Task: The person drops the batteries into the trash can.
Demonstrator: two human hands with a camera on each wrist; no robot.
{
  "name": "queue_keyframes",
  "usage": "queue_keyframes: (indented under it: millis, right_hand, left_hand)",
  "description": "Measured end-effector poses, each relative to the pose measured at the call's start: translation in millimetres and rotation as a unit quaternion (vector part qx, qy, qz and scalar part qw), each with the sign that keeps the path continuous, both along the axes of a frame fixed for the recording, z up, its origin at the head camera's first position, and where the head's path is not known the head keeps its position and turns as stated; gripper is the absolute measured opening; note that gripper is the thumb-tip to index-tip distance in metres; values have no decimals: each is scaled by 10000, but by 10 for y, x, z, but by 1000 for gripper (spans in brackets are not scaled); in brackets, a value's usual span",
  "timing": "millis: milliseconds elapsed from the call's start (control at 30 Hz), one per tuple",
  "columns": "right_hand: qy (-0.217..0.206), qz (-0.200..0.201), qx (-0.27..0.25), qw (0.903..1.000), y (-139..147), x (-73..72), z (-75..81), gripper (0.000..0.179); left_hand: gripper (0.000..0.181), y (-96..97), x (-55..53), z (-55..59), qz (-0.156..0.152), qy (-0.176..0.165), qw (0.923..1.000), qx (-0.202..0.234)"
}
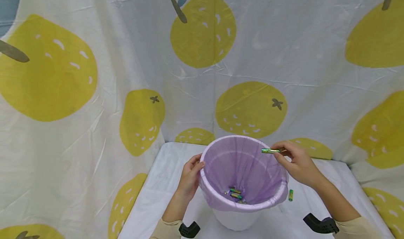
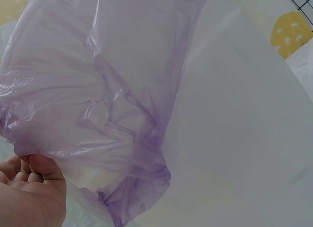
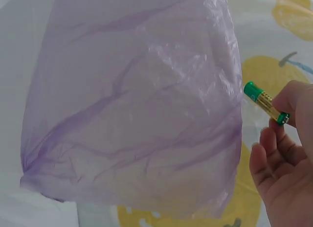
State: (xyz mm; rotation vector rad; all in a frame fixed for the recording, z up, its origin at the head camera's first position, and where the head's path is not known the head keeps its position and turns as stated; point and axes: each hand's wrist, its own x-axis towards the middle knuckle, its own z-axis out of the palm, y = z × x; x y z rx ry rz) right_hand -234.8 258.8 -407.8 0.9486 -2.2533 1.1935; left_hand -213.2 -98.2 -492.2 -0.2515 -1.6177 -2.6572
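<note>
A white trash can (image 1: 236, 219) lined with a purple plastic bag (image 1: 217, 161) stands in front of me. At its left rim, my left hand (image 1: 190, 177) grips the edge, thumb over the bag. My right hand (image 1: 298, 163) pinches a green and gold battery (image 1: 270, 151) between thumb and fingertips, above the right side of the rim. In the right wrist view the battery (image 3: 266, 103) is beside the bag's outer folds (image 3: 137, 100). Several similar batteries (image 1: 235, 193) lie at the bottom of the bag.
One more battery (image 1: 290, 195) lies on the white-covered table (image 1: 180, 154), right of the can. Behind and at both sides hangs a pale curtain (image 1: 189, 91) with yellow fruit prints. A black wrist device (image 1: 320, 225) sits on the right forearm.
</note>
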Motion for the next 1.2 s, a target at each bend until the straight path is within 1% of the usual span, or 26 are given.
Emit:
queue_keyframes:
  millis: [67, 167, 300, 367, 467, 667, 900, 1200]
  right_hand:
    - [1, 159, -66, 9999, -61, -5, 28, 36]
    - [122, 373, -113, 9992, -136, -14, 80, 39]
    - [244, 608, -186, 9977, -179, -25, 139, 44]
    - [227, 681, -264, 9971, -176, -27, 153, 47]
    - [265, 675, -309, 9969, -161, -27, 148, 48]
    - [177, 511, -252, 9982, -117, -11, 96, 41]
    - [98, 284, -162, 9994, -30, -6, 10, 40]
    - [-18, -198, -74, 9998, 146, -46, -148, 42]
  left_hand:
    - [44, 3, 2, 4, -6, -12, 10000, -12]
    - [44, 8, 7, 12, 4, -29, 10000, -54]
    - [44, 14, 8, 18, 3, -33, 10000, -73]
    - [44, 19, 8, 21, -25, -31, 10000, -48]
    - [44, 20, 9, 25, -79, -34, 10000, -13]
    - [45, 11, -7, 23, -105, 23, 9999, -67]
    - [42, 13, -8, 28, -62, -39, 10000, -41]
    - [42, -3, 3, 25, -5, -78, 9999, -106]
